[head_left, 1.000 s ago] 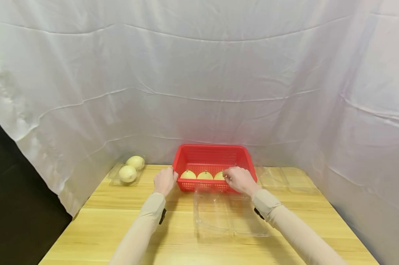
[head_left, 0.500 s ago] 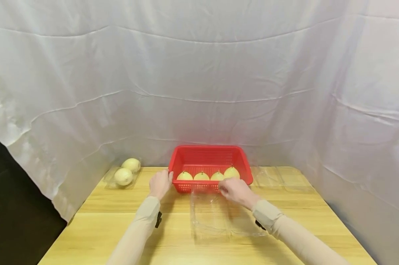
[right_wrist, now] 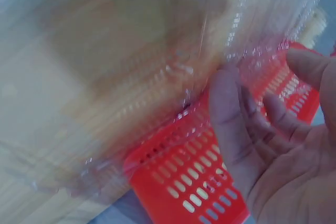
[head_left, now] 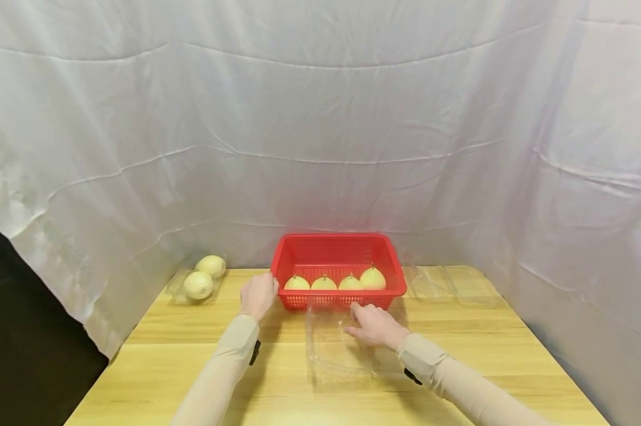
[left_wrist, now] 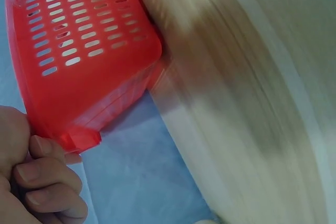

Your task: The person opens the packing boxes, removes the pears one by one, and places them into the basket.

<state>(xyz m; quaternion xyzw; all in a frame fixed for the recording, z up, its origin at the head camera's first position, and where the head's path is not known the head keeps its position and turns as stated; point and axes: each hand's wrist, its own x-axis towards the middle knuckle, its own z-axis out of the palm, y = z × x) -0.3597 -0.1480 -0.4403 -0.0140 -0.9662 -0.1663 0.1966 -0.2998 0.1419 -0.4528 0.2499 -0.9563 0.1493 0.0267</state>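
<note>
My left hand (head_left: 259, 294) grips the left front rim of the red plastic basket (head_left: 339, 239); in the left wrist view its fingers (left_wrist: 50, 174) are curled at the basket's rim. Several yellow pears (head_left: 372, 278) with short stems sit in a row along the basket's front inside. My right hand (head_left: 375, 325) hovers at a clear plastic clamshell box (head_left: 336, 349) in front of the basket. In the right wrist view the thumb and fingers (right_wrist: 228, 114) stand apart beside the see-through plastic, holding nothing; whether they touch it I cannot tell.
At the back left, two pears (head_left: 198, 285) lie in another clear plastic box (head_left: 178, 296). A further clear box (head_left: 472, 287) lies at the back right. The wooden table (head_left: 161, 367) backs onto a pale hanging cloth (head_left: 320, 118).
My right hand has left the pear at the basket's right end and come back toward me, over the clear box. The left hand stays at the basket's rim.
</note>
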